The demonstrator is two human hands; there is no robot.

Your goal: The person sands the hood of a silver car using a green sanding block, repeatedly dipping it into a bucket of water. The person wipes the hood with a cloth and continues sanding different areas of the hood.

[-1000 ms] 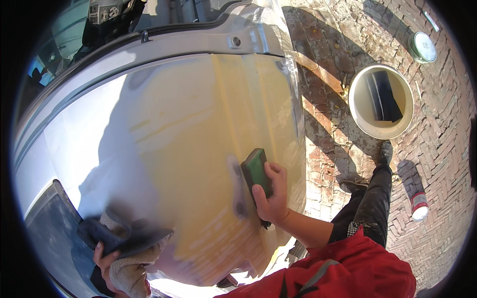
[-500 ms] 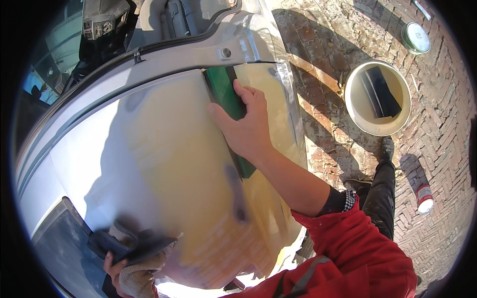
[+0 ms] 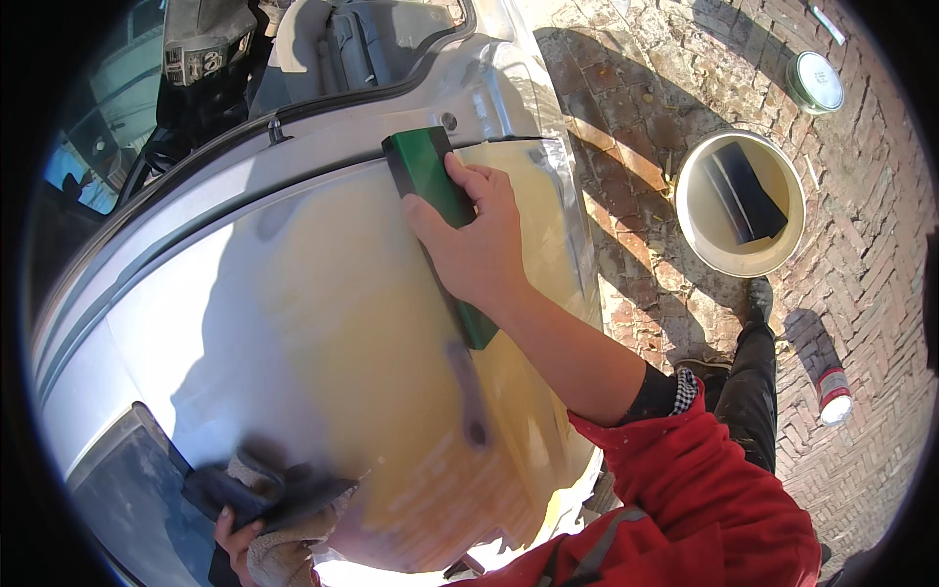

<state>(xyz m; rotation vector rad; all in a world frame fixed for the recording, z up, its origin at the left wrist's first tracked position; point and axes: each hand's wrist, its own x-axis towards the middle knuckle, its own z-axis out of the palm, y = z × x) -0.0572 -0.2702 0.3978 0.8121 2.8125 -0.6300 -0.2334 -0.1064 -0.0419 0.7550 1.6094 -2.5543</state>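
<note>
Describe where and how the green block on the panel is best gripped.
Probably across the middle of the green block, from its right, thumb on one long edge, fingers on the other: it is long, narrow and straight-sided, and the right hand spans it so.

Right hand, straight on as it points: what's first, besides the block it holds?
Right hand: likely the silver car frame beyond the yellowish panel. The green block overlaps it in view; whether they touch is unclear.

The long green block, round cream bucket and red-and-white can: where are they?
Long green block [image 3: 431, 174], head view: upper part of its broad face.
Round cream bucket [image 3: 740, 273], head view: its lower rim.
Red-and-white can [image 3: 833, 387], head view: its side.
</note>
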